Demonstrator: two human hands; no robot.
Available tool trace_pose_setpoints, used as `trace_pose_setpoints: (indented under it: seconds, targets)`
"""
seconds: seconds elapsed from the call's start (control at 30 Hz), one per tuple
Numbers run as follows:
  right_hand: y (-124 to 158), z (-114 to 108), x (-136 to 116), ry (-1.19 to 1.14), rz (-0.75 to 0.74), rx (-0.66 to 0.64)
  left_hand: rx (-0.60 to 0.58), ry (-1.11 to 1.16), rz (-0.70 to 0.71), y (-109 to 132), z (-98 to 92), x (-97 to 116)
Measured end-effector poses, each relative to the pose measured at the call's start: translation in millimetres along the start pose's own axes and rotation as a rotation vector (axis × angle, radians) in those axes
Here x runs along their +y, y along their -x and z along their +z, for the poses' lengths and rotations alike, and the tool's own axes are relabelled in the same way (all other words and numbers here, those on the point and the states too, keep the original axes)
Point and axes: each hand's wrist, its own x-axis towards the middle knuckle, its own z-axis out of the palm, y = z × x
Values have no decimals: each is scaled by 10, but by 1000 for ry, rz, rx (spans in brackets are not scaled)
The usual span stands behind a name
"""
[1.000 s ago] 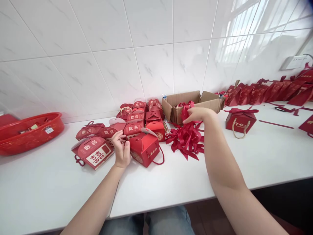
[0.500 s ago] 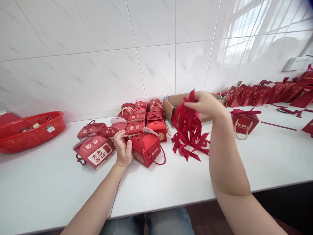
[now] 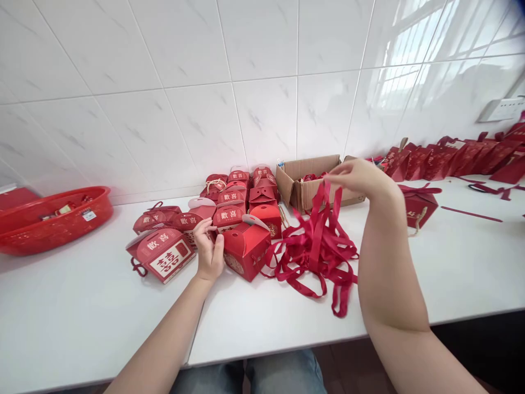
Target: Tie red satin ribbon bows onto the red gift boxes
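My left hand [image 3: 209, 250] rests against the left side of a red gift box [image 3: 246, 246] with a cord handle, fingers curled on its edge. My right hand [image 3: 357, 175] is raised in front of a cardboard box [image 3: 305, 180], pinching the top of a red ribbon. Below it a loose tangle of red ribbons [image 3: 318, 246] spreads over the white table [image 3: 287, 317]. Several more red gift boxes [image 3: 229, 202] are stacked behind and left of the held box.
A red plastic basket [image 3: 53, 219] stands at the far left. A closed red box with a bow [image 3: 418, 205] sits behind my right arm. A row of flat red boxes [image 3: 459, 153] leans on the tiled wall at the right. My knees show below the table edge.
My right hand lifted a bunch of ribbons out of the cardboard box, then most dropped and spread on the table. The left hand stayed on the gift box.
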Motion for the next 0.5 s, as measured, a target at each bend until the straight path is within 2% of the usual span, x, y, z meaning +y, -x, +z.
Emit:
trace_pose_setpoints:
  seconds: [0.07, 0.1, 0.13, 0.23, 0.3, 0.37, 0.43, 0.47, 0.5]
  targets:
    - [-148, 119, 104, -51, 72, 232, 3, 5, 0, 0, 3, 4]
    - [-225, 201, 164, -53, 102, 283, 4, 7, -1, 0, 4, 7]
    - [-300, 295, 228, -37, 129, 268, 3, 9, -1, -2, 5, 10]
    - [-484, 589, 400, -52, 212, 112, -1, 18, 3, -8, 6, 19]
    - [-546, 715, 447, -113, 223, 87, -4, 19, 16, -13, 6, 24]
    - [-545, 716, 408, -156, 209, 106, -3, 13, 26, -14, 6, 26]
    - [-466, 568, 292, -218, 168, 170, -1, 5, 19, -11, 6, 23]
    - [-396, 448, 216, -263, 127, 229, -2, 3, 12, -9, 6, 19]
    - [-305, 309, 138, -388, 34, 368, -3, 6, 5, -5, 7, 14]
